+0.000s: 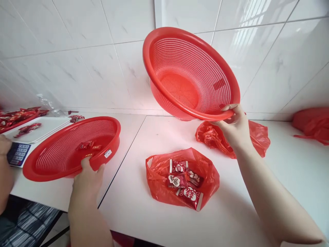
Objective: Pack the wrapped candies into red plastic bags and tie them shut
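My right hand (pixel 235 125) grips the near right rim of a red perforated basket (pixel 180 89), which is raised and tilted, its inside facing me; no packets lie in it. My left hand (pixel 88 176) holds the near rim of a second red basket (pixel 61 151) at the left, with a few red packets (pixel 88 145) inside. Between my arms an open red plastic bag (pixel 159 192) rests on the white table (pixel 133 202), holding several red candy packets (pixel 190 193). Behind my right wrist lies a crumpled red bag (pixel 213 139).
At the far left stand a scale (pixel 20 154) with a white tray (pixel 48 125), a pile of red packets (pixel 17 116) and a clear bottle (pixel 48 103). Another person's hand (pixel 4 145) is beside the scale. More red bags (pixel 315 123) lie far right. A tiled wall runs behind.
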A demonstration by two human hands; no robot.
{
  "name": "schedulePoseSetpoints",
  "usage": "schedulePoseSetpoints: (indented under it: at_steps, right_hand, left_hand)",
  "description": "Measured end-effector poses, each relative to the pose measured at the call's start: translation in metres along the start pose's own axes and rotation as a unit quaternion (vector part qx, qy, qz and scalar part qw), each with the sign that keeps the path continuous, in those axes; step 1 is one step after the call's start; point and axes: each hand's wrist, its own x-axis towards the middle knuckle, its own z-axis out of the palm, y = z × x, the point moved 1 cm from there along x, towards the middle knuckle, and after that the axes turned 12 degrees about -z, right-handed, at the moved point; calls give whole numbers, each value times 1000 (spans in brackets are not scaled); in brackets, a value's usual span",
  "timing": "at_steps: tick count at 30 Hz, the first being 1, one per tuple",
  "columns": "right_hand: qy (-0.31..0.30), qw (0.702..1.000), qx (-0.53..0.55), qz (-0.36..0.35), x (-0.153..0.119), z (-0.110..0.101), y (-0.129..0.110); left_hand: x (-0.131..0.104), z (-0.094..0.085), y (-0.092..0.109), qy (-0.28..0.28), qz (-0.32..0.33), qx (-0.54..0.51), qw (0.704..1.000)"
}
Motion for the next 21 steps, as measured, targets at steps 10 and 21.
schedulePoseSetpoints:
  at_steps: [10, 21]
  right_hand:
    - [34, 999, 4, -11, 6, -11, -11]
    - [5, 998, 49, -40, 2, -7, -14]
  left_hand:
    - [24, 0, 8, 90, 39, 7, 995]
    - [-7, 44, 111, -108, 377, -80, 916]
